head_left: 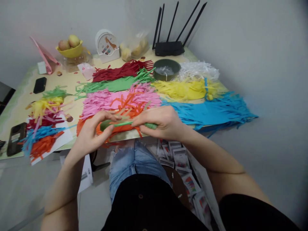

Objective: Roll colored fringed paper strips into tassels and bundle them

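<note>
At the lower edge of the view, a black top (149, 205) and blue jeans (139, 162) are worn by the person, with printed packets (181, 160) heaped beside the jeans, below the level of the table (20, 106). Above the table's near edge, a green strip (124, 124) is held almost level. Its right end is clasped in the right hand (162, 122), whose fingers are closed around it. About its left end, the thumb and fingers of the left hand (93, 130) are parted in a loose curve; whether it is pinched there cannot be told. Orange fringed paper (81, 125) is spread just beyond, with pink fringed paper (117, 100) behind it and blue fringed paper (211, 112) laid to the right. To the left, coloured fringes (47, 144) are set on a white sheet (64, 139). Farther back, yellow fringed paper (190, 89), green fringed paper (117, 84) and red fringed paper (120, 72) are laid out near a dark green bowl (158, 76). Against the wall (228, 48), a black router (169, 49) is placed.
</note>
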Motion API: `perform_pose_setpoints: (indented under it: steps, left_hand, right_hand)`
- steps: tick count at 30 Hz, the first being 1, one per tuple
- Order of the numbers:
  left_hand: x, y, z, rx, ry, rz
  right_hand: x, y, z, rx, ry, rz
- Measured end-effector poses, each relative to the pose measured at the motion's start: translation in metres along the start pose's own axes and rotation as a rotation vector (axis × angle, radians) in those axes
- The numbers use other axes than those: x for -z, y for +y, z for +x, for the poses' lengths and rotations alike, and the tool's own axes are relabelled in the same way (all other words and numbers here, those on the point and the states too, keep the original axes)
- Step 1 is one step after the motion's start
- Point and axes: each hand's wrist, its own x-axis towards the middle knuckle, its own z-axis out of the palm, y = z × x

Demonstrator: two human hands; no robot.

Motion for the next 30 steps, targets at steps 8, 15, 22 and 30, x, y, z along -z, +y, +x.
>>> perform_pose_setpoints:
  steps: [8, 15, 22, 30]
  left_hand:
    - [-0.002, 0.007, 0.017, -0.096, -0.136, 0.252]
    - [-0.002, -0.012, 0.012, -0.359, 0.161, 0.555]
    - [-0.01, -0.036, 0.004, -0.375, 0.379, 0.549]
    - [-0.065, -0.013, 0.014, -0.268, 0.768, 0.089]
  right_hand:
    - [0.008, 0.002, -0.006, 0.024, -0.16, -0.033]
    - [0.009, 0.015, 0.017, -0.411, -0.268, 0.503]
    - [-0.03, 0.016, 0.018, -0.62, -0.181, 1.023]
    - [-0.036, 0.012, 0.025, -0.319, 0.047, 0.984]
